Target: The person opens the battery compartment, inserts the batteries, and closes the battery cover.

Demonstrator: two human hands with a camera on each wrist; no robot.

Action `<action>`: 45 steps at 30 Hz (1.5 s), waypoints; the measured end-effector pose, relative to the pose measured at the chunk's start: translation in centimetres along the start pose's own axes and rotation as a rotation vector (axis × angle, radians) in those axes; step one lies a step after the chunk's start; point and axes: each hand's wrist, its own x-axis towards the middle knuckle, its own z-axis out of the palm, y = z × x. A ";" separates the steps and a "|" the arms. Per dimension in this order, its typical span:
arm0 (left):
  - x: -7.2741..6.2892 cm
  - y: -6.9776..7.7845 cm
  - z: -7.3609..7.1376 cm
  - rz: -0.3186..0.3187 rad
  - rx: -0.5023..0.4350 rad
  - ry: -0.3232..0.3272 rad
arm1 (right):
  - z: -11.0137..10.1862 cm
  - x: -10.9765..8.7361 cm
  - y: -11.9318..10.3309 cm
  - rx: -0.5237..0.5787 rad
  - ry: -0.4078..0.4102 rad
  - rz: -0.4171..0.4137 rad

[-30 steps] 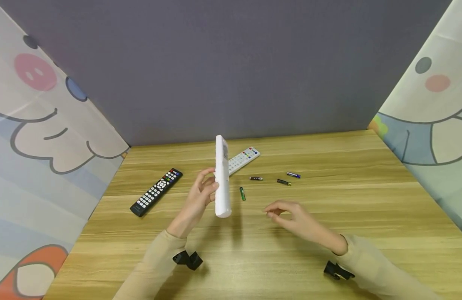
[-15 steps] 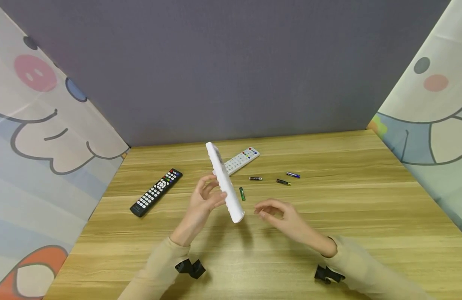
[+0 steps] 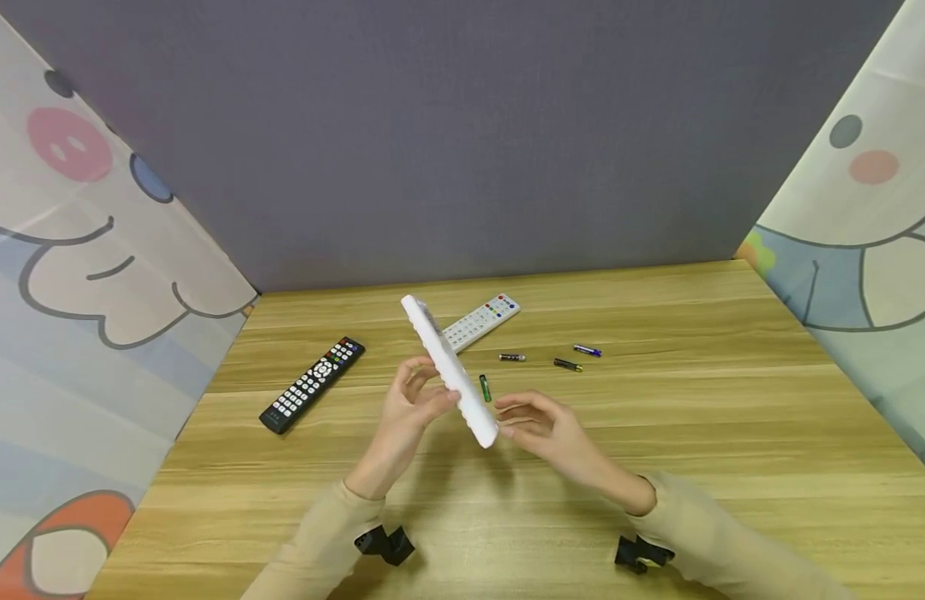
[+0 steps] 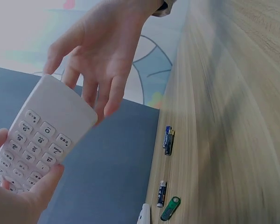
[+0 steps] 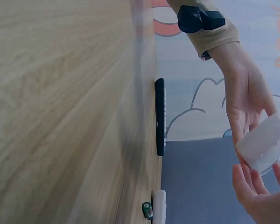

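Note:
My left hand [image 3: 398,417] grips a white remote control [image 3: 455,375], thumb on one side and fingers on the other. The remote is held above the table, edge-on in the head view, its near end slanting down to the right. Rows of white buttons face the left wrist view. My right hand [image 3: 548,437] is at the near end of the remote, its fingers loosely bent and fingertips right at the end's edge. In the left wrist view the right thumb [image 4: 56,58] overlaps the remote's corner. Part of the left hand's fingers is hidden behind the remote.
On the wooden table [image 3: 695,375] lie a black remote [image 3: 312,383] at left and another white remote [image 3: 483,321] behind. Several small batteries lie about: a green one [image 3: 485,387], a black one [image 3: 512,357] and a blue one [image 3: 587,350] among them. A grey panel [image 3: 492,167] stands behind.
The left hand has tilted the white remote, its near end swinging right and slightly down. My right hand has moved left to the remote's near end. Batteries and other remotes lie unmoved.

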 end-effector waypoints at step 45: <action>-0.8 1.3 0.4 0.051 -0.212 0.135 | -0.2 -0.4 -1.2 -0.217 0.018 -0.045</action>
